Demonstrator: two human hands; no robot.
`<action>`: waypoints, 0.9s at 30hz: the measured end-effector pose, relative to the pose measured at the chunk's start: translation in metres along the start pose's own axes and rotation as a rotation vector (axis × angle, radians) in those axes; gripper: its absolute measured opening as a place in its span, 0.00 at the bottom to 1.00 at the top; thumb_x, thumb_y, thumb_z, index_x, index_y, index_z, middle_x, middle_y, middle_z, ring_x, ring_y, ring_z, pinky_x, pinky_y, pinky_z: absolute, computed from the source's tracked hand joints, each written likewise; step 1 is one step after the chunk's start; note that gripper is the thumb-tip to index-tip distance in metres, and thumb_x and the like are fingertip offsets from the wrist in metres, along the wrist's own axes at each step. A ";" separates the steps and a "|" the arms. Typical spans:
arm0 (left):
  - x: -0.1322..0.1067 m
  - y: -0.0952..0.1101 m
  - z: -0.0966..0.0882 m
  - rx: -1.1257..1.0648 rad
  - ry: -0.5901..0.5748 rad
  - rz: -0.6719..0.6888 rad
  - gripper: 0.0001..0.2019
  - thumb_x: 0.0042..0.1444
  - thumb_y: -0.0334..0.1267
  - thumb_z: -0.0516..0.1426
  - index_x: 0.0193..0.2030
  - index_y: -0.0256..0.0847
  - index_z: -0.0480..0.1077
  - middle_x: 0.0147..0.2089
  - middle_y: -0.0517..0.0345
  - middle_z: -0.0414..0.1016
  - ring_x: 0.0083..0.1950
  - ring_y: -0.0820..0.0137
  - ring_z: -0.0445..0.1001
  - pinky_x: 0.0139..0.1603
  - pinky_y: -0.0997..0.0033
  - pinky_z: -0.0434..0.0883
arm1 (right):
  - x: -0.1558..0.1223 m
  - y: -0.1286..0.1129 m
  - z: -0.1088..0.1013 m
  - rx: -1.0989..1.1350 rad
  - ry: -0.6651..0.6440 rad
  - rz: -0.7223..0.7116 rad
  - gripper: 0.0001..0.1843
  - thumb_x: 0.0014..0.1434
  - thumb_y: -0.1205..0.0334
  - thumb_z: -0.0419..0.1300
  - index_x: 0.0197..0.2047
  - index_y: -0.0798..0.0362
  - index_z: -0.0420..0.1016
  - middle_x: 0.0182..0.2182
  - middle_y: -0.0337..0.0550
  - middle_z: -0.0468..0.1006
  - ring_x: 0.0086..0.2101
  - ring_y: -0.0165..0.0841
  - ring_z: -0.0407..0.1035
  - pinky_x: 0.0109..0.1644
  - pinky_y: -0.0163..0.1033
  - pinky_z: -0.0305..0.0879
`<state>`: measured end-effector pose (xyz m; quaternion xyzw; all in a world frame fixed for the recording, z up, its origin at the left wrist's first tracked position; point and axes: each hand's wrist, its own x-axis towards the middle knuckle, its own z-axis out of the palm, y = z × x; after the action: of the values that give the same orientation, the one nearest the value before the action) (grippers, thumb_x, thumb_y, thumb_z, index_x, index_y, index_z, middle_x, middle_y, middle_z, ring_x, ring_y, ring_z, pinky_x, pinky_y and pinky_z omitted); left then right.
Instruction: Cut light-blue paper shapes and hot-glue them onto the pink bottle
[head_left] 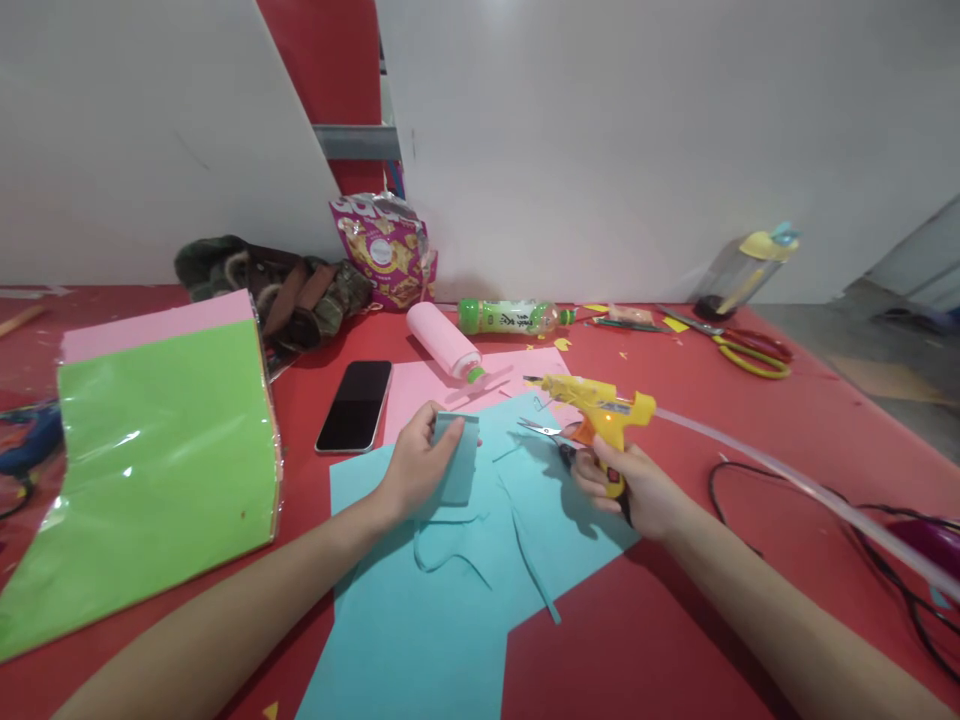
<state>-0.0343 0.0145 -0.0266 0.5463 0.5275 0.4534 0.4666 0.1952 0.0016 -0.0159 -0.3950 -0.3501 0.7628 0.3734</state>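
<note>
Between the thumb and fingers of my left hand is a small folded piece of blue paper. My right hand grips the handle of a yellow hot glue gun, its nozzle pointing left. A long clear glue stick runs out of the gun's back end. Small scissors lie just beside the right hand, partly hidden by it. Beneath both hands spread blue paper sheets, with thin blue strips on top. A pink-wrapped bottle lies beyond them on pink paper.
A phone and a plastic-covered stack of green and pink paper lie left. Along the back are a snack bag, a green bottle, large scissors and an upright clear bottle. A black cable crosses the right side.
</note>
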 end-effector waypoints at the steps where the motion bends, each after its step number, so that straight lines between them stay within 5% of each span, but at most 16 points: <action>1: 0.000 0.001 0.001 -0.090 -0.035 -0.049 0.09 0.53 0.43 0.50 0.29 0.40 0.56 0.24 0.65 0.65 0.25 0.74 0.68 0.24 0.74 0.67 | 0.000 0.000 -0.001 0.011 -0.014 0.018 0.19 0.47 0.50 0.61 0.20 0.53 0.58 0.14 0.30 0.53 0.16 0.21 0.46 0.12 0.25 0.41; 4: -0.002 0.003 0.005 -0.323 -0.092 -0.124 0.11 0.52 0.44 0.52 0.31 0.42 0.53 0.33 0.61 0.70 0.29 0.72 0.72 0.26 0.69 0.71 | 0.001 0.002 -0.003 0.024 -0.045 0.029 0.19 0.46 0.50 0.62 0.22 0.54 0.59 0.15 0.30 0.54 0.15 0.20 0.48 0.12 0.23 0.42; 7: -0.003 0.005 0.005 -0.283 -0.119 -0.088 0.10 0.54 0.43 0.51 0.31 0.42 0.52 0.33 0.61 0.70 0.26 0.73 0.70 0.23 0.70 0.70 | 0.001 0.006 -0.002 -0.001 -0.071 0.016 0.18 0.45 0.49 0.62 0.29 0.53 0.63 0.14 0.29 0.53 0.15 0.21 0.49 0.12 0.23 0.44; 11: -0.004 0.004 0.002 -0.007 -0.108 0.172 0.06 0.56 0.37 0.48 0.29 0.40 0.56 0.28 0.60 0.66 0.30 0.73 0.66 0.33 0.69 0.67 | -0.001 0.009 0.003 -0.089 -0.105 -0.033 0.18 0.46 0.49 0.62 0.33 0.54 0.64 0.13 0.27 0.53 0.14 0.20 0.47 0.13 0.23 0.45; 14: -0.003 0.001 0.001 0.001 -0.120 0.319 0.08 0.54 0.32 0.48 0.26 0.41 0.52 0.30 0.60 0.61 0.33 0.73 0.63 0.35 0.71 0.63 | -0.002 0.012 0.004 -0.123 -0.132 -0.046 0.20 0.46 0.47 0.61 0.34 0.55 0.64 0.13 0.27 0.54 0.14 0.19 0.46 0.13 0.24 0.46; 27: 0.000 -0.007 -0.001 -0.084 -0.213 0.356 0.07 0.50 0.29 0.50 0.30 0.41 0.53 0.33 0.60 0.54 0.36 0.72 0.61 0.33 0.71 0.59 | -0.003 0.014 0.002 -0.419 -0.065 -0.165 0.24 0.48 0.42 0.56 0.36 0.55 0.63 0.14 0.28 0.55 0.15 0.22 0.48 0.16 0.29 0.48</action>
<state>-0.0359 0.0141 -0.0332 0.6557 0.3509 0.4900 0.4547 0.1902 -0.0085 -0.0256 -0.4091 -0.5440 0.6527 0.3327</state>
